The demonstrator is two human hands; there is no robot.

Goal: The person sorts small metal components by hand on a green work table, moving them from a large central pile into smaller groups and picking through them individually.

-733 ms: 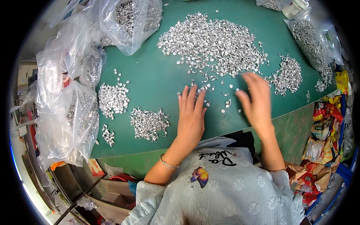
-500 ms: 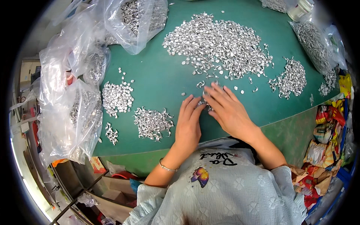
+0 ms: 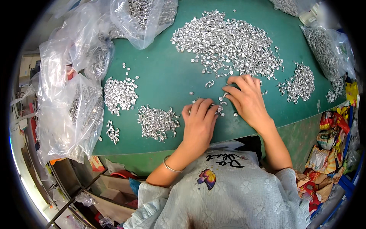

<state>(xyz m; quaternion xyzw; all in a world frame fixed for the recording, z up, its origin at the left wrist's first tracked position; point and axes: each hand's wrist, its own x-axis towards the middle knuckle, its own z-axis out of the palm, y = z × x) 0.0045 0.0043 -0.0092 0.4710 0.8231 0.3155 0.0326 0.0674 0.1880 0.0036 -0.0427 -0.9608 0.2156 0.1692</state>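
Silvery metal pieces [image 3: 223, 103] are lying on the green table [image 3: 164, 76] between the left hand [image 3: 200, 122] and the right hand [image 3: 247, 100], near the large heap [image 3: 228, 44], while both hands are curving downward, fingers loosely bent and slightly parted, though whether either is gripping a piece I cannot tell.

Loose silvery metal pieces [image 3: 220, 109], some curved, others compact and roundish, lie scattered near the middle. Beyond them, a broad heap [image 3: 228, 42] of similar pieces spreads out.
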